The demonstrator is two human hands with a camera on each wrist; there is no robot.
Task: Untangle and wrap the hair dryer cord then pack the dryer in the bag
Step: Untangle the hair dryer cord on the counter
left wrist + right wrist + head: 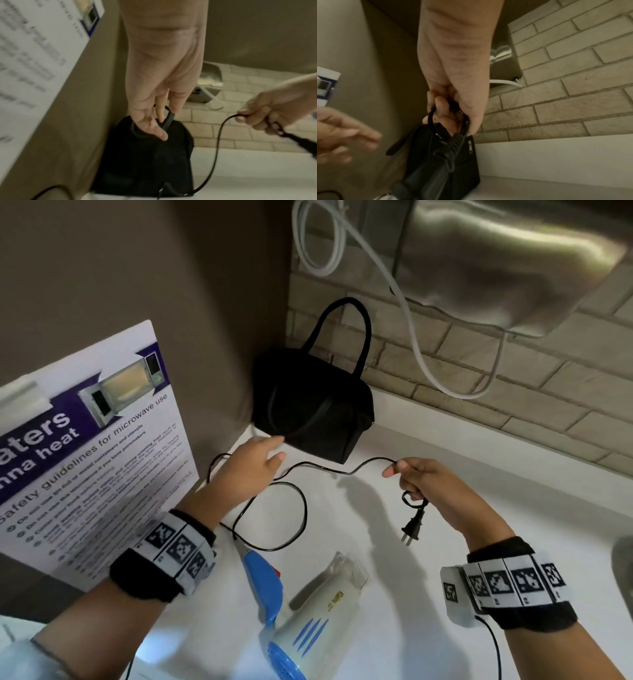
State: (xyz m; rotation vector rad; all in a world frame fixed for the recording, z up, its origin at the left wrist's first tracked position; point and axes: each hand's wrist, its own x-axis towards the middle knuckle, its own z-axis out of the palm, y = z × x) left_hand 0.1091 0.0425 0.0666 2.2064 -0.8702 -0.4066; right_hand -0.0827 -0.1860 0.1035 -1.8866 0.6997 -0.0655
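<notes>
A: The right hand (pixel 419 479) is curling its fingers round the black cord (pixel 329 469) just behind the plug (pixel 411 530), a small loop of cord showing below the fist, the plug dangling prongs down above the white counter (pixel 479 525).

B: And the left hand (pixel 250 469)?

A: It is reaching out with fingers straight and relaxed, gripping nothing, its tips coming close to the near side of the black bag (pixel 313 405); whether they are touching it cannot be told.

B: Where is the cord running?

A: It is stretching left from the right fist, passing under the left hand, then looping on the counter down to the hair dryer (pixel 301 621).

B: The dryer itself?

A: It is lying on the counter, near, between both wrists. The bag is standing far, in the corner by the tiled wall (pixel 513 378). A microwave safety notice (pixel 89 446) is leaning at left.
</notes>
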